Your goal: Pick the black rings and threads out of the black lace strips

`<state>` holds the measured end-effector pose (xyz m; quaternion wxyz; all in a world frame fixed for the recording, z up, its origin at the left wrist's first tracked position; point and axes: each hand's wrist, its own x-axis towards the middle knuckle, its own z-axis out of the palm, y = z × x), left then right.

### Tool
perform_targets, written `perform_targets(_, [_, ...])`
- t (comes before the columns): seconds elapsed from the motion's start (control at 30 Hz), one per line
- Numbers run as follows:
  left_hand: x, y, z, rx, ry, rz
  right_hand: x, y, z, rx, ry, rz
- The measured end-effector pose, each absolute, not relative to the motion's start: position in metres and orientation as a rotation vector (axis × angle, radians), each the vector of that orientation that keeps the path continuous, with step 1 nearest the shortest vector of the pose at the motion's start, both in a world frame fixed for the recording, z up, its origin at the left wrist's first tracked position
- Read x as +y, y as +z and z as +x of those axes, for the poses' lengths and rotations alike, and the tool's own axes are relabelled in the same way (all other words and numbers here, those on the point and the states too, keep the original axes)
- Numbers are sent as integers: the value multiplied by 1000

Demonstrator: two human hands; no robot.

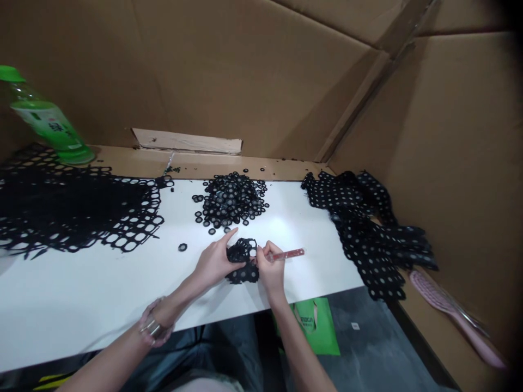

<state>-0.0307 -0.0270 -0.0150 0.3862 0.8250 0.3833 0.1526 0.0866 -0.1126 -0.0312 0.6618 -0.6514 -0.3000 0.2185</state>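
Note:
A small black sheet piece (242,275) with round holes and ring-shaped parts lies on the white table. My left hand (216,260) grips its left side, thumb across the top and index finger pointing away. From the right, my right hand (271,268) pinches a slim tool with a red handle (291,253). Its working end is at the sheet, mostly hidden by my fingers, so I cannot tell its exact kind. Just beyond my hands is a pile of loose black rings with grey centres (232,200). One loose ring (182,247) lies left of my left hand.
Black perforated netting (134,223) is heaped at the left, near a green bottle (57,128). Black strips with pale dots (368,239) hang over the table's right end. A pink hairbrush (453,313) lies at far right. Cardboard walls (229,71) enclose the back and right.

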Motion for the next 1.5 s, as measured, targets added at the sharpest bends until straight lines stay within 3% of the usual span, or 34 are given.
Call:
perform_targets(0.77, [-28, -31, -28, 695, 543, 1575, -113, -34, 79, -999, 368, -1696])
perform_targets(1.07, [-18, -28, -36, 745, 477, 1716, -114, -36, 89, -665, 549, -1461])
perform_targets(1.33, [-35, -6, -33, 996, 952, 1255, -123, -19, 99, -367, 561, -1365])
perform_targets(1.5, [-62, -2, -26, 1017, 1142, 1240, -114, 3, 62, -539, 658, -1252])
